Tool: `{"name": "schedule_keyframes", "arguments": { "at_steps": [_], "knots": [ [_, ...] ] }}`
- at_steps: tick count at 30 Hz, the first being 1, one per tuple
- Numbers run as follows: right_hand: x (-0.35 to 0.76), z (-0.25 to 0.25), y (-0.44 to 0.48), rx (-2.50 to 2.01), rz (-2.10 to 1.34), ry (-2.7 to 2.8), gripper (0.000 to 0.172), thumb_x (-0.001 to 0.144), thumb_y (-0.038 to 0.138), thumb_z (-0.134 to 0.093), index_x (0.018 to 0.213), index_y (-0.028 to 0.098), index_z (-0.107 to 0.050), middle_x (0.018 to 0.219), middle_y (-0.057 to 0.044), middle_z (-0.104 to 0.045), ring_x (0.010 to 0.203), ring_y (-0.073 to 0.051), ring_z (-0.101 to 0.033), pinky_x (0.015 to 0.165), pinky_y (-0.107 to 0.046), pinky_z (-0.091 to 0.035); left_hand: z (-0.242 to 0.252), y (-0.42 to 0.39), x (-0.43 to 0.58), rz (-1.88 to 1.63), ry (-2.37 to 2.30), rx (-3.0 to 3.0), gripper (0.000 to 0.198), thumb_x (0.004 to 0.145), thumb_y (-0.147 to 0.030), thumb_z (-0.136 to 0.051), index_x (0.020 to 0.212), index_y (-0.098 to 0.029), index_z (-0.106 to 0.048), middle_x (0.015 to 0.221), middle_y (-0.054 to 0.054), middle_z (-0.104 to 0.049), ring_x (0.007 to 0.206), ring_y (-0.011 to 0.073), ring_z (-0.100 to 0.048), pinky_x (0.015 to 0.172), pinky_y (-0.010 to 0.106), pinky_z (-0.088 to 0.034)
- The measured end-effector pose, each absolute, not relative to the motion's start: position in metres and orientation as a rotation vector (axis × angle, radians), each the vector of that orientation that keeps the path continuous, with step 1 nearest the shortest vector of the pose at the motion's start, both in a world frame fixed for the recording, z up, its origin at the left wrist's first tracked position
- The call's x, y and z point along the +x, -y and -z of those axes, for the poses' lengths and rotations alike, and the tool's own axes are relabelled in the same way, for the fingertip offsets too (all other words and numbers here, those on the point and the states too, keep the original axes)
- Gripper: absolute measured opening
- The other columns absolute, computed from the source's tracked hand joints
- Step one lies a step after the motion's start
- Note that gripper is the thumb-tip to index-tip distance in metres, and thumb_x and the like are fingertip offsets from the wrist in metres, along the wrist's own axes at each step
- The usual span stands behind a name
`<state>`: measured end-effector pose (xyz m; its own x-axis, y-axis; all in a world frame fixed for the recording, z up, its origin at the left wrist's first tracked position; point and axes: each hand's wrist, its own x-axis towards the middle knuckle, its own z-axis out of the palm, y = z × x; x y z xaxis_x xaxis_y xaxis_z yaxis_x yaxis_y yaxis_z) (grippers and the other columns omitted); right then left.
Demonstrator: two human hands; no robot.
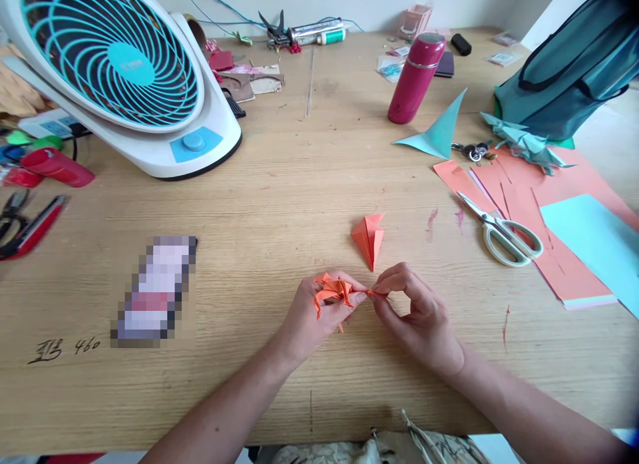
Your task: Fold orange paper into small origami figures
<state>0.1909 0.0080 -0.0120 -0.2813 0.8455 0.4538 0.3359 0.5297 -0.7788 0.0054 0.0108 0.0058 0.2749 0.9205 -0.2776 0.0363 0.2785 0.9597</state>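
Note:
Between my two hands is an orange origami figure (335,290) with thin folded limbs and a narrow strip running off to the right. My left hand (319,311) is closed around its body, and the limbs stick out above and below the fingers. With thumb and forefinger, my right hand (414,314) pinches the thin end of the strip. Just beyond my hands lies a second folded orange paper piece (369,239), kite-shaped with its point toward me. The underside of the figure is hidden by my left fingers.
To the right, white-handled scissors (516,245) lie partly on orange paper sheets (574,277). Behind them are teal folded paper (439,132), keys (476,151), a teal origami figure (526,143), a magenta bottle (415,81) and a bag (564,78). A fan (150,84) and a blurred phone (157,287) occupy the left.

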Motion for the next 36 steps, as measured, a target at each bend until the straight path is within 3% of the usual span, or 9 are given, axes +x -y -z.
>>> {"name": "schedule_keyframes", "arguments": {
  "at_steps": [3, 8, 13, 20, 25, 29, 32, 36],
  "knots": [
    [0.192, 0.015, -0.008, -0.923, -0.702, 1.823, 0.026, 0.085, -0.002, -0.06, 0.094, 0.022, -0.057, 0.087, -0.003, -0.06, 0.079, -0.016, -0.059, 0.068, -0.03, -0.047, -0.007, -0.011, 0.006, -0.811, -1.113, 1.12, 0.019, 0.084, -0.034, -0.072, 0.083, -0.016, -0.072, 0.063, -0.001, -0.058, 0.058, 0.011, -0.056, 0.045, 0.018, -0.047],
    [0.193, 0.018, -0.008, -0.85, -0.703, 1.797, 0.028, 0.085, -0.003, -0.06, 0.097, 0.022, -0.061, 0.088, -0.004, -0.061, 0.082, -0.018, -0.06, 0.069, -0.031, -0.048, 0.0, -0.01, 0.005, -0.859, -0.991, 1.014, 0.023, 0.081, -0.039, -0.077, 0.085, -0.016, -0.076, 0.075, 0.001, -0.063, 0.068, 0.0111, -0.057, 0.057, 0.02, -0.055],
    [0.196, 0.018, -0.01, -0.89, -0.733, 1.803, 0.027, 0.085, -0.002, -0.059, 0.098, 0.022, -0.06, 0.088, -0.004, -0.059, 0.081, -0.018, -0.059, 0.071, -0.032, -0.048, 0.005, -0.01, 0.002, -0.868, -0.967, 0.915, 0.033, 0.084, -0.048, -0.073, 0.091, -0.015, -0.075, 0.068, -0.001, -0.057, 0.063, 0.0096, -0.053, 0.057, 0.022, -0.058],
    [0.199, 0.011, -0.009, -0.882, -0.799, 1.923, 0.027, 0.088, 0.0, -0.055, 0.103, 0.022, -0.059, 0.093, -0.005, -0.061, 0.086, -0.018, -0.06, 0.074, -0.031, -0.048, 0.004, -0.013, 0.002, -0.903, -0.98, 0.923, 0.028, 0.083, -0.043, -0.076, 0.09, -0.016, -0.076, 0.073, 0.001, -0.06, 0.064, 0.0101, -0.054, 0.055, 0.022, -0.058],
    [0.196, 0.005, -0.009, -1.023, -1.16, 1.749, 0.014, 0.094, 0.027, -0.062, 0.106, 0.021, -0.06, 0.092, -0.005, -0.063, 0.084, -0.018, -0.059, 0.075, -0.031, -0.048, 0.007, -0.015, 0.0, -0.947, -1.013, 1.013, 0.025, 0.08, -0.039, -0.079, 0.089, -0.016, -0.074, 0.086, 0.004, -0.067, 0.07, 0.0128, -0.061, 0.058, 0.023, -0.056],
    [0.192, 0.006, -0.012, -1.186, -1.524, 1.479, 0.029, 0.094, 0.046, -0.062, 0.088, 0.018, -0.062, 0.075, -0.001, -0.06, 0.066, -0.014, -0.051, 0.059, -0.026, -0.039, 0.006, -0.016, 0.001, -0.945, -1.032, 1.116, 0.021, 0.082, -0.036, -0.077, 0.087, -0.016, -0.073, 0.081, 0.002, -0.064, 0.066, 0.0109, -0.059, 0.059, 0.022, -0.053],
    [0.192, 0.01, -0.015, -1.22, -1.622, 1.398, 0.036, 0.089, 0.051, -0.067, 0.081, 0.017, -0.062, 0.071, 0.0, -0.058, 0.064, -0.012, -0.047, 0.057, -0.025, -0.035, 0.001, -0.016, 0.001, -0.878, -1.058, 1.191, 0.018, 0.081, -0.032, -0.077, 0.085, -0.016, -0.071, 0.072, 0.0, -0.063, 0.063, 0.011, -0.058, 0.058, 0.022, -0.05],
    [0.193, 0.009, -0.017, -1.231, -1.68, 1.328, 0.04, 0.086, 0.055, -0.07, 0.078, 0.016, -0.063, 0.068, 0.001, -0.056, 0.061, -0.011, -0.044, 0.055, -0.025, -0.031, -0.001, -0.016, -0.001, -0.86, -1.081, 1.395, 0.01, 0.081, -0.022, -0.076, 0.09, -0.018, -0.073, 0.08, 0.002, -0.069, 0.072, 0.0132, -0.062, 0.064, 0.023, -0.049]
  ]
}}
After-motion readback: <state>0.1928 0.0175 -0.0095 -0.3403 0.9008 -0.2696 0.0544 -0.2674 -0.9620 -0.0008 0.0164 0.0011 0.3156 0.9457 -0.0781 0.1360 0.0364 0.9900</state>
